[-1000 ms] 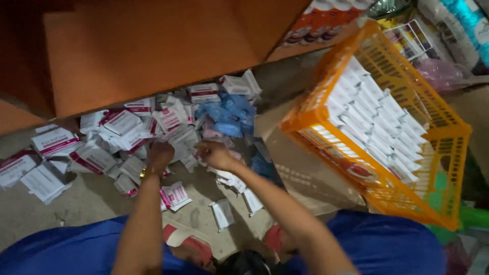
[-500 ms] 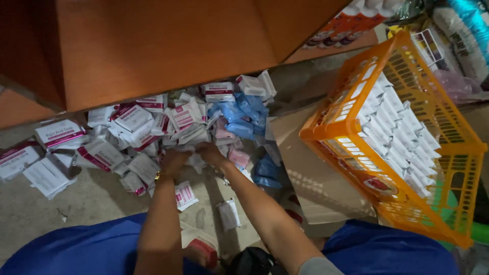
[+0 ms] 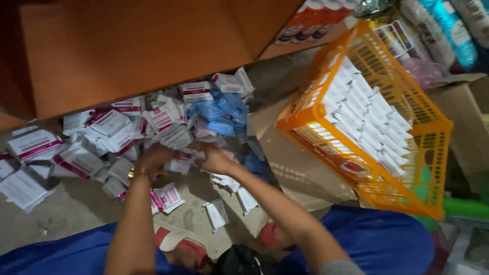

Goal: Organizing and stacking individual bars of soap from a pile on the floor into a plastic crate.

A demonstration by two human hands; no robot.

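A heap of small white and pink packets lies on the floor under an orange-brown shelf. Both my hands meet in the middle of the heap. My left hand, with a gold bangle at the wrist, and my right hand close together on one white packet. Blue packets lie just behind my hands. An orange plastic basket at the right holds neat rows of white packets. The picture is blurred by motion.
The orange-brown shelf board overhangs the heap. Flattened cardboard lies under the basket, and a brown carton stands at the far right. Wrapped goods fill the upper right corner. My blue-clad knees and red sandals are at the bottom.
My hands have moved together and closed on a white packet in the middle of the heap. The view has shifted, so the basket now sits further left and higher.
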